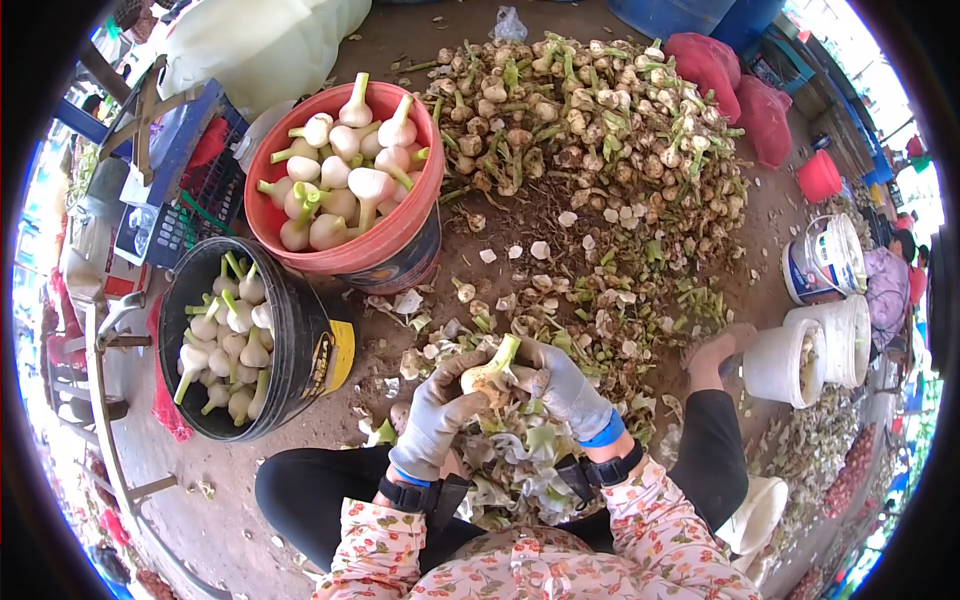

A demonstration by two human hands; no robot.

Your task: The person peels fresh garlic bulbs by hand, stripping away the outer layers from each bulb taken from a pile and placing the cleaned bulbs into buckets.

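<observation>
A garlic bulb (487, 384) with a short green stem is held in front of my body, its stem tilted up to the right. My left hand (436, 410), in a grey work glove, wraps its fingers round the bulb's left side. From the right, my gloved right hand (568, 386) pinches the bulb's edge; its fingertips are partly hidden. Below both hands, a heap of papery garlic skins (520, 465) lies between my legs. Trimmed white bulbs fill a red bucket (428, 205) and a black bucket (180, 385) on my left.
A large pile of untrimmed garlic (600, 120) covers the ground ahead, with stalk and peel scraps (640, 320) nearer me. White buckets (775, 362) stand at right. Red mesh sacks (765, 120) lie behind the pile. A metal frame (98, 380) and blue crate (190, 170) are at left.
</observation>
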